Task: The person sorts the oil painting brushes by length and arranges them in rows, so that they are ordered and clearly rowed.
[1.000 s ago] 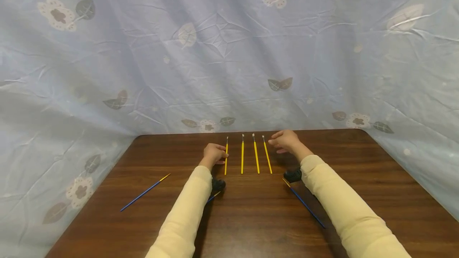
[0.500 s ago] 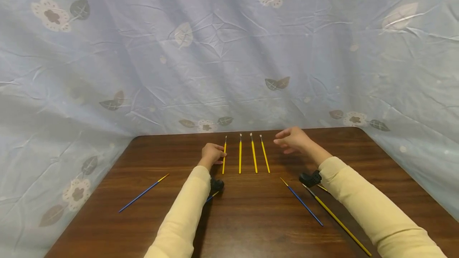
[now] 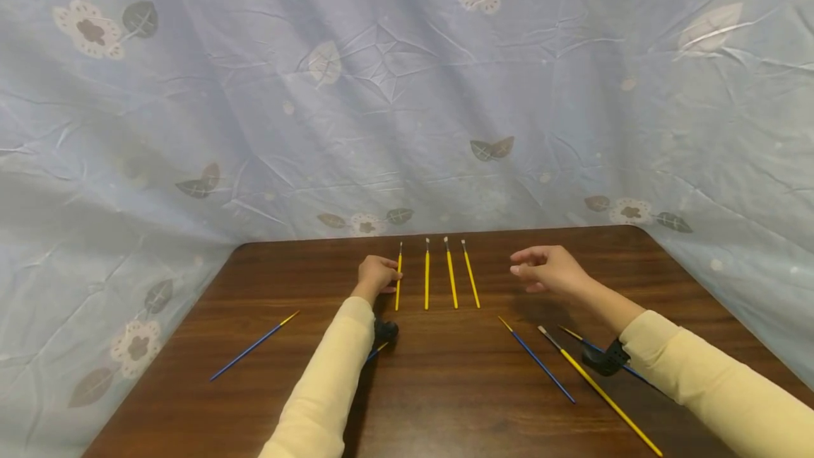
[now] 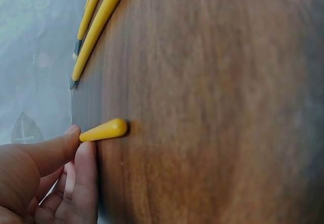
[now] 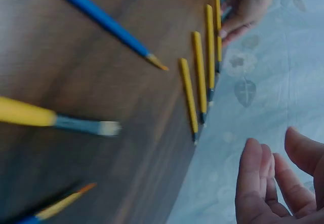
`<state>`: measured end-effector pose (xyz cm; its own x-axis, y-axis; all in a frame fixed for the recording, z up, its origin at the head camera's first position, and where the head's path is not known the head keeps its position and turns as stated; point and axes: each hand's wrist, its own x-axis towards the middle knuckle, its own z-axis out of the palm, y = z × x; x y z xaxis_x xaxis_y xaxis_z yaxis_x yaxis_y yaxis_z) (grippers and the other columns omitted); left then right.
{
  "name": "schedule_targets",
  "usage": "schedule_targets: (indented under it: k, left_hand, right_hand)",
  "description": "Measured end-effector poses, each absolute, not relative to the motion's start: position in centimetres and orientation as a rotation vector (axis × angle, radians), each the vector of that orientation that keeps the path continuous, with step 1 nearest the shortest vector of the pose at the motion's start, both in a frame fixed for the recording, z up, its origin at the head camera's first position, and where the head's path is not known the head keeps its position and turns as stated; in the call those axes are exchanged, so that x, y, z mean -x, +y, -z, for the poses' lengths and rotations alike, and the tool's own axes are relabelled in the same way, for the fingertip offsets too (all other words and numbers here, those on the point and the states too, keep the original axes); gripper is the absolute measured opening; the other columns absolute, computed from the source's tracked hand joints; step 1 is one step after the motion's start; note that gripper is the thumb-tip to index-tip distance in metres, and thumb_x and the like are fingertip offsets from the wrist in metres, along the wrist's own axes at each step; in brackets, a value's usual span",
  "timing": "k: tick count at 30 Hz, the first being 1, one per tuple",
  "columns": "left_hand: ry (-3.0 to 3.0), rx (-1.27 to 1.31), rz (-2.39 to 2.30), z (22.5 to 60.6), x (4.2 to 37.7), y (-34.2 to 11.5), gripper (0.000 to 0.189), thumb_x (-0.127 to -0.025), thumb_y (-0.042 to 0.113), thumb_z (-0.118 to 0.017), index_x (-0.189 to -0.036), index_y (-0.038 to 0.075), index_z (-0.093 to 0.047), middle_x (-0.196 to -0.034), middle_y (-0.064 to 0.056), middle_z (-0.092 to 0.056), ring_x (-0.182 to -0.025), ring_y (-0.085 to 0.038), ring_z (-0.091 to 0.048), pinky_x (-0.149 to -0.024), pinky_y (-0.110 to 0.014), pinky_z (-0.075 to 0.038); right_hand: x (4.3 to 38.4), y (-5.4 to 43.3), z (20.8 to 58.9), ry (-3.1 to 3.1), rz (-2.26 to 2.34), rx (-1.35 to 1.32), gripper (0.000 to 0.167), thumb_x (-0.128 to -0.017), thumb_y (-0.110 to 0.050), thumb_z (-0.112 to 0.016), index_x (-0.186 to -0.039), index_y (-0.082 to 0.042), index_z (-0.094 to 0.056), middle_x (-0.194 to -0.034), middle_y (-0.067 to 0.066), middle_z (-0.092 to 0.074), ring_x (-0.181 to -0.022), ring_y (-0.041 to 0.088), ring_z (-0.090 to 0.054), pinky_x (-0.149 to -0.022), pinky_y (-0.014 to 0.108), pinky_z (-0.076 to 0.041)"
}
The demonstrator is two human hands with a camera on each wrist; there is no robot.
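My left hand (image 3: 376, 276) pinches the leftmost yellow paintbrush (image 3: 398, 295) of an upright row near the table's far edge. In the left wrist view its rounded handle end (image 4: 112, 128) sticks out between thumb and finger. To its right lie the other yellow paintbrushes of the row, one (image 3: 427, 281) beside it, then one (image 3: 452, 281) and the last (image 3: 472, 281), bristles pointing away. Right of the row, my right hand (image 3: 548, 271) hovers above the table, fingers loosely bent; the right wrist view shows nothing between thumb and fingers.
On the brown table (image 3: 458, 394), a blue paintbrush (image 3: 254, 346) lies at left and another (image 3: 539, 362) at right. A long yellow paintbrush (image 3: 604, 393) lies beside that, with a blue one (image 3: 572, 334) partly under my right wrist. My left arm mostly covers another (image 3: 376, 352). A floral curtain (image 3: 394, 126) hangs behind.
My right hand has drawn away from the rightmost yellow paintbrush, rightward and toward me, uncovering brushes beneath that arm. My left hand keeps its pinch on the leftmost one.
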<state>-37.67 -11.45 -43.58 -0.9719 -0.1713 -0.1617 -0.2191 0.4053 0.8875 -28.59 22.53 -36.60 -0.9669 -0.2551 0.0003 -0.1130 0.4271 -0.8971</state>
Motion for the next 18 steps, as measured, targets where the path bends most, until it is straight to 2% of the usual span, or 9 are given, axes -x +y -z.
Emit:
schedule_targets:
  k: [3,11,18]
  left_hand:
    - [2.606,0.362,-1.646,43.5,37.6,-11.4,0.026,-0.080,-0.005,-0.076,-0.106,0.000,-0.074,-0.112,-0.020,-0.063,-0.083,-0.027,-0.068,-0.053,-0.027,-0.058]
    - [2.577,0.393,-1.645,43.6,37.6,-11.3,0.026,-0.082,-0.003,-0.076,-0.108,0.001,-0.074,-0.112,-0.017,-0.064,-0.084,-0.026,-0.068,-0.056,-0.029,-0.058]
    - [2.559,0.411,-1.650,43.3,37.8,-11.4,0.024,-0.081,-0.005,-0.076,-0.105,0.000,-0.074,-0.106,-0.017,-0.065,-0.078,-0.023,-0.067,-0.056,-0.030,-0.058]
  right_hand:
    - [27.1,23.3,36.9,2.532,1.606,0.349,0.045,-0.094,-0.020,-0.067,-0.128,0.007,-0.056,-0.109,0.021,-0.060,-0.098,0.034,-0.063,-0.081,0.044,-0.057]
    - [23.5,25.2,38.7,2.598,1.550,0.326,0.046,-0.093,-0.023,-0.069,-0.123,0.010,-0.057,-0.107,0.018,-0.064,-0.100,0.038,-0.061,-0.074,0.039,-0.059]
    - [20.8,26.3,39.9,2.698,1.481,0.344,0.045,-0.092,-0.024,-0.070,-0.119,0.010,-0.058,-0.097,0.012,-0.063,-0.087,0.030,-0.063,-0.068,0.034,-0.058]
